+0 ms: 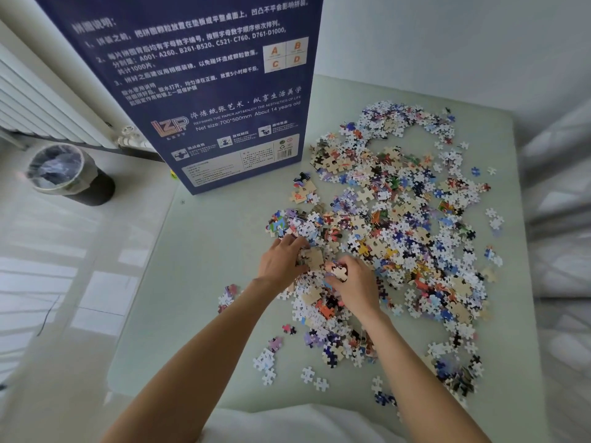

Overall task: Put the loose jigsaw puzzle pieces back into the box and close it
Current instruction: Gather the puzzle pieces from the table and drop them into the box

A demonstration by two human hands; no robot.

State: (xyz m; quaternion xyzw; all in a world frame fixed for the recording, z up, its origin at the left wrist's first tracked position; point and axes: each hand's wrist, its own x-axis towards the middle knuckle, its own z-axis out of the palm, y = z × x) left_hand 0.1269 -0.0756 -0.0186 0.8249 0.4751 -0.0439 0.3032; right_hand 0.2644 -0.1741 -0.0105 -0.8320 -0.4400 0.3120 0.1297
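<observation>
1. Gathering is the step in hand: my fingers are curled down into the near-left edge of the heap of puzzle pieces (pixel 393 225), scooping them together.
2. My left hand (pixel 281 262) has its fingers bent over the pile, pressing and cupping a cluster of pieces; I cannot tell how many it actually holds.
3. My right hand (pixel 351 284), just beside the left, pinches a small clump of pieces between thumb and curled fingers, with one pale piece showing at the fingertips.
4. Both forearms reach in from the bottom of the view and meet over the pile.
5. The pieces are small interlocking cardboard shapes, some colour-side up in blues, reds and blacks, some showing plain tan or white backs. They spread across most of the pale green table (pixel 204 282), with stragglers near the front edge.
6. The box (pixel 204 91) is dark blue with white printed text. It stands upright at the far-left side of the table, well apart from my hands. Its opening is not visible from here.
7. I judge the task is at an early stage, since nearly all the pieces lie loose.
8. The next move calls for lifting a firm handful without spilling it, then carrying it up and left to the box.
</observation>
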